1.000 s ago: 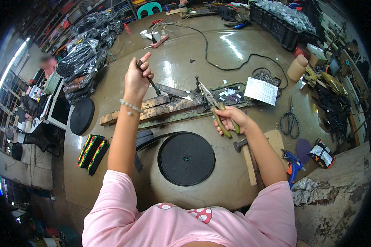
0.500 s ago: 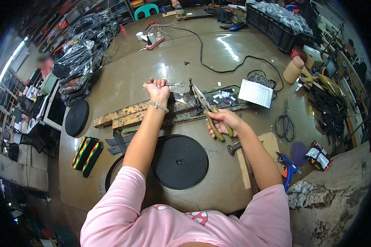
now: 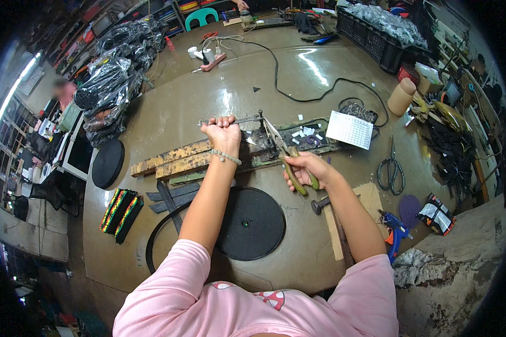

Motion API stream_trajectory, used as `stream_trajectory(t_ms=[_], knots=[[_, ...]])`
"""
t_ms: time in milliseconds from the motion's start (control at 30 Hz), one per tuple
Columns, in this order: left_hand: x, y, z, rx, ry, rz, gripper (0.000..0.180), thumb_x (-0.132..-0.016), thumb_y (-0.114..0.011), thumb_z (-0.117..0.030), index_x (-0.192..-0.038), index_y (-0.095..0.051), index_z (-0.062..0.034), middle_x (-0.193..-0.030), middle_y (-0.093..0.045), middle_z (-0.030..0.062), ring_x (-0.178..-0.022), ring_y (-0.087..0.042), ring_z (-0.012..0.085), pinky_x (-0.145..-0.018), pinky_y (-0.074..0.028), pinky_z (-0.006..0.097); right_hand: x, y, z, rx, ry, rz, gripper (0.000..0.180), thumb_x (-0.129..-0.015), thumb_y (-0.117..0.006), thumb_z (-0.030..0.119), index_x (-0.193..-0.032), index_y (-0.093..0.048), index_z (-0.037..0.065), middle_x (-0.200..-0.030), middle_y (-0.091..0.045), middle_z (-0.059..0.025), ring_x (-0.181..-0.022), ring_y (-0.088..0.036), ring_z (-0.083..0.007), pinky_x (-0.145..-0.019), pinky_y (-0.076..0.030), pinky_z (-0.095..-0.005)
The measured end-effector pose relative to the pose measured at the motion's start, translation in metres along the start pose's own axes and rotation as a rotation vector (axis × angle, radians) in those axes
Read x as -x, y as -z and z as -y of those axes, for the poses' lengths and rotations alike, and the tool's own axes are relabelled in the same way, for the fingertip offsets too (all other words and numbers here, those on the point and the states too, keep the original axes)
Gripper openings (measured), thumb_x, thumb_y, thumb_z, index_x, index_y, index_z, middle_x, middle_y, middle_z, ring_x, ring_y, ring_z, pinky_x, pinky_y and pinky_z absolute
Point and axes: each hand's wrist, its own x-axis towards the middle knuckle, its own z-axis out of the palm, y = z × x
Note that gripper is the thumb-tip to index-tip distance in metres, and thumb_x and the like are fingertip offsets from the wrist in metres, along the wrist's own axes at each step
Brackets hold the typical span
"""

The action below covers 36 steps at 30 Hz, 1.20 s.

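My left hand (image 3: 224, 133) is closed around a metal wrench (image 3: 246, 119), whose far end reaches the upright bolt (image 3: 260, 119). Green-handled pliers (image 3: 292, 160) are gripped in my right hand (image 3: 309, 168), their long jaws pointing up at the same bolt. Whether the jaws bite on it I cannot tell. The bolt stands on a dark metal fixture (image 3: 272, 147) fixed along worn wooden bars (image 3: 180, 158). Small white pieces (image 3: 306, 133) and a purple coil lie on the fixture's right part. A large black webbing roll (image 3: 253, 224) lies near my left forearm.
A white gridded sheet (image 3: 349, 130), black scissors (image 3: 391, 168), a hammer (image 3: 320, 204) and a blue glue gun (image 3: 396, 230) lie on the right. Patterned straps (image 3: 121, 215) and another black roll (image 3: 108, 163) are at left. A black cable (image 3: 298, 100) winds across the back.
My left hand has moved right with the wrench, bringing its end to the bolt. My right hand and the pliers stay nearly in place.
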Motion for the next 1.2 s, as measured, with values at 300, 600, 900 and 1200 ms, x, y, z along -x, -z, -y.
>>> stream_trajectory(t_ms=[300, 600, 900, 1200], knots=[[0.014, 0.007, 0.005, 0.059, -0.074, 0.022, 0.032, -0.087, -0.029, -0.03, -0.062, -0.035, -0.0117, -0.049, -0.029, 0.0007, -0.044, -0.026, 0.015, -0.049, -0.029, 0.032, 0.001, -0.001, 0.001, -0.01, -0.01, 0.001, 0.017, -0.093, -0.05, 0.019, -0.092, -0.045, 0.003, -0.078, -0.058, -0.0137, -0.062, -0.06, -0.0229, -0.057, -0.054, -0.0389], [0.035, 0.023, 0.008, 0.237, -0.045, 0.016, 0.032, -0.087, -0.032, -0.025, -0.058, -0.035, -0.01, -0.053, -0.036, 0.005, -0.055, -0.039, 0.02, -0.061, -0.041, 0.037, 0.0, -0.001, 0.0, 0.018, 0.015, 0.011, 0.021, -0.092, -0.052, 0.024, -0.093, -0.044, 0.004, -0.078, -0.057, -0.0121, -0.061, -0.06, -0.0205, -0.054, -0.055, -0.0366], [0.047, 0.023, 0.007, 0.137, -0.055, -0.099, 0.017, -0.09, -0.036, -0.019, -0.077, -0.038, -0.0076, -0.061, -0.043, 0.0095, -0.067, -0.05, 0.0268, -0.083, -0.049, 0.047, 0.001, -0.002, 0.0, 0.009, 0.016, -0.004, 0.02, -0.093, -0.051, 0.023, -0.091, -0.045, 0.004, -0.075, -0.058, -0.012, -0.06, -0.06, -0.0213, -0.054, -0.054, -0.0374], [0.03, 0.011, -0.001, 0.054, -0.002, -0.048, 0.015, -0.09, -0.036, -0.016, -0.077, -0.038, -0.0088, -0.057, -0.033, 0.0032, -0.057, -0.038, 0.0189, -0.064, -0.041, 0.035, 0.001, -0.001, 0.002, 0.026, 0.013, 0.002, 0.021, -0.092, -0.052, 0.023, -0.09, -0.044, 0.004, -0.074, -0.057, -0.0118, -0.057, -0.06, -0.0198, -0.051, -0.054, -0.0354]])
